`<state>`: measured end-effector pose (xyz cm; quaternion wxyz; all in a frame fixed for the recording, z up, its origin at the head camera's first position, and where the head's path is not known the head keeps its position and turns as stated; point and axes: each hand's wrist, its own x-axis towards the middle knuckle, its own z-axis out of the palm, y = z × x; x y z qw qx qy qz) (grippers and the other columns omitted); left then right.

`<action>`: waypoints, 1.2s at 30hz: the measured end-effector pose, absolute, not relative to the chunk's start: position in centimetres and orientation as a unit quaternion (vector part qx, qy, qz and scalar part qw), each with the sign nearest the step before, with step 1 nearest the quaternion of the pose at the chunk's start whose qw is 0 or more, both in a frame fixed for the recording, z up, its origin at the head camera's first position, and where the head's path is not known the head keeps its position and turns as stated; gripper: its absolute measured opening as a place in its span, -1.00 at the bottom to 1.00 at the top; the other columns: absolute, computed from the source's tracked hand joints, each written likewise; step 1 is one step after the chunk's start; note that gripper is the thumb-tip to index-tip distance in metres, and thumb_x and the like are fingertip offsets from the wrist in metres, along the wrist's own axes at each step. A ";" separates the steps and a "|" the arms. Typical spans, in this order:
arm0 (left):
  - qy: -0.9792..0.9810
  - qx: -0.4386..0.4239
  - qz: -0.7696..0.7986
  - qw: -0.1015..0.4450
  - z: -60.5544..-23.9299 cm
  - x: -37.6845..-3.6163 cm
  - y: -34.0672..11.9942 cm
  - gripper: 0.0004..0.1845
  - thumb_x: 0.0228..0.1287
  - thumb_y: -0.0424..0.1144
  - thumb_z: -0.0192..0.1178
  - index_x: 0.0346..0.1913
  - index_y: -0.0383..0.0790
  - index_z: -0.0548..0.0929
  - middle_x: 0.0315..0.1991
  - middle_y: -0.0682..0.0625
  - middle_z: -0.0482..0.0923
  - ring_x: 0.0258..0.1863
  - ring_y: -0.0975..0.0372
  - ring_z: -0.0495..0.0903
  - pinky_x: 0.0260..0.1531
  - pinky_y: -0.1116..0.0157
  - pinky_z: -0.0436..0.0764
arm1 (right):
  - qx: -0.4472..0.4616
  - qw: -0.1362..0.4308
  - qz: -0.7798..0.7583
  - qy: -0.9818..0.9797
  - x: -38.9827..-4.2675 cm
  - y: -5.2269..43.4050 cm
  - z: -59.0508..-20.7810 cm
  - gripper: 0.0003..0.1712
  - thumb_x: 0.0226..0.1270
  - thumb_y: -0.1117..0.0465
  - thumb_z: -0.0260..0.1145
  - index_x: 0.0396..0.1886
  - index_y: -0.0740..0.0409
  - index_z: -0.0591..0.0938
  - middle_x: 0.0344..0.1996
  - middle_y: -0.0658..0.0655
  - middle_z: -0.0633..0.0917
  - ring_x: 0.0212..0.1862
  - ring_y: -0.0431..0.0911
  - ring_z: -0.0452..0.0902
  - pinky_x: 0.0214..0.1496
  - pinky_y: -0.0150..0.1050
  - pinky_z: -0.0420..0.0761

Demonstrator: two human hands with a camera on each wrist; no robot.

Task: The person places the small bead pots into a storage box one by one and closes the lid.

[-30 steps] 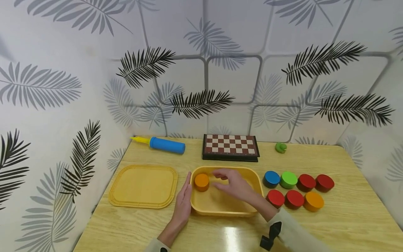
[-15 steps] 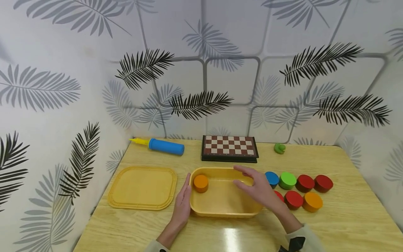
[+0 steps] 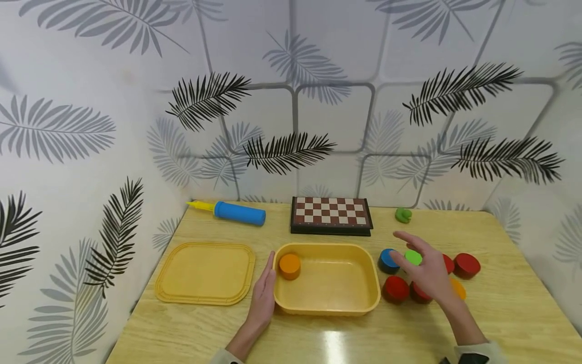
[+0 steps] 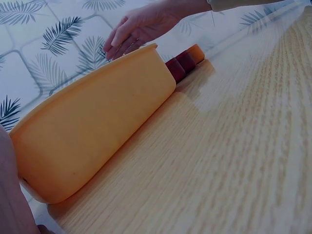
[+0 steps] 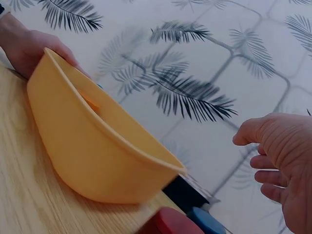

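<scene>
Right of the yellow tub (image 3: 327, 303), the empty, loose-fingered right hand (image 3: 425, 270) hovers over crowded discs (image 3: 395, 289) and could knock neighbours, while the flat left hand (image 3: 263, 298) steadies the tub.

Left hand (image 3: 262, 298) flat against yellow tub (image 3: 359, 303), orange disc (image 3: 289, 266) inside, right hand (image 3: 426, 273) spread above coloured discs (image 3: 395, 289)

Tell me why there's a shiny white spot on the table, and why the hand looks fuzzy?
Head view: a lamp's glare gleams on the table in front of the yellow tub. Right wrist view: the right hand sits very near the lens, so it looks soft; the tub looks bent.
</scene>
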<state>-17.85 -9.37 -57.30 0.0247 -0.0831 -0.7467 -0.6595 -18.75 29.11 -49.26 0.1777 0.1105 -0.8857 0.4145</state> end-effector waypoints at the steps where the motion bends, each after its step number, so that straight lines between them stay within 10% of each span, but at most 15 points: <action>1: -0.746 -0.086 -0.660 0.026 -57.3 -17.9 -9.4 -0.41 0.79 -0.08 -0.34 0.69 -0.24 0.03 0.69 -0.13 -0.05 0.66 0.09 -0.07 0.60 0.11 -0.05 | 0.103 0.185 0.409 -0.888 -18.7 29.5 -49.3 -0.44 0.43 0.18 0.47 0.38 0.13 0.61 0.28 0.18 0.68 0.20 -0.21 0.58 0.21 -0.69 0.38; 9: -0.745 -0.090 -0.660 0.029 -57.5 -18.2 -9.2 -0.43 0.79 -0.11 -0.34 0.69 -0.23 0.03 0.69 -0.14 -0.05 0.67 0.07 -0.09 0.60 0.05 -0.07 | 0.051 0.192 0.402 -0.894 -18.3 32.6 -49.3 -0.40 0.43 0.13 0.47 0.41 0.14 0.59 0.33 0.29 0.61 0.23 0.31 0.55 0.07 -0.68 0.37; 20: -0.749 -0.086 -0.656 0.029 -57.6 -18.3 -9.0 -0.43 0.79 -0.11 -0.35 0.69 -0.21 0.03 0.69 -0.13 -0.04 0.66 0.09 -0.05 0.60 0.07 -0.03 | -0.068 0.210 0.426 -0.877 -18.0 38.1 -50.5 -0.31 0.46 0.05 0.43 0.52 0.06 0.49 0.48 0.17 0.49 0.36 0.31 0.37 0.18 -0.54 0.34; 26: -0.750 -0.083 -0.656 0.026 -57.5 -18.3 -9.0 -0.42 0.79 -0.11 -0.33 0.69 -0.22 0.03 0.69 -0.12 -0.03 0.66 0.10 -0.05 0.60 0.08 -0.02 | -0.153 0.220 0.431 -0.862 -17.3 41.7 -51.9 -0.29 0.48 0.04 0.39 0.55 0.06 0.45 0.55 -0.09 0.40 0.52 -0.05 0.25 0.46 -0.42 0.21; 31: -0.753 -0.075 -0.653 0.027 -57.4 -18.1 -9.1 -0.41 0.79 -0.05 -0.33 0.69 -0.20 0.04 0.69 -0.09 -0.03 0.66 0.10 -0.04 0.61 0.07 -0.02 | -0.194 0.165 0.440 -0.861 -16.6 43.5 -53.2 -0.17 0.51 -0.08 0.35 0.65 0.02 0.31 0.63 0.18 0.25 0.48 0.35 0.25 0.46 -0.23 0.36; 36: -0.750 -0.069 -0.658 0.031 -57.5 -17.9 -9.3 -0.40 0.79 -0.03 -0.34 0.68 -0.22 0.06 0.69 -0.09 -0.01 0.66 0.11 -0.03 0.60 0.11 -0.02 | -0.199 0.138 0.444 -0.863 -16.2 44.6 -54.9 -0.08 0.49 -0.11 0.37 0.67 0.09 0.22 0.57 0.41 0.28 0.54 0.09 0.26 0.19 -0.71 0.37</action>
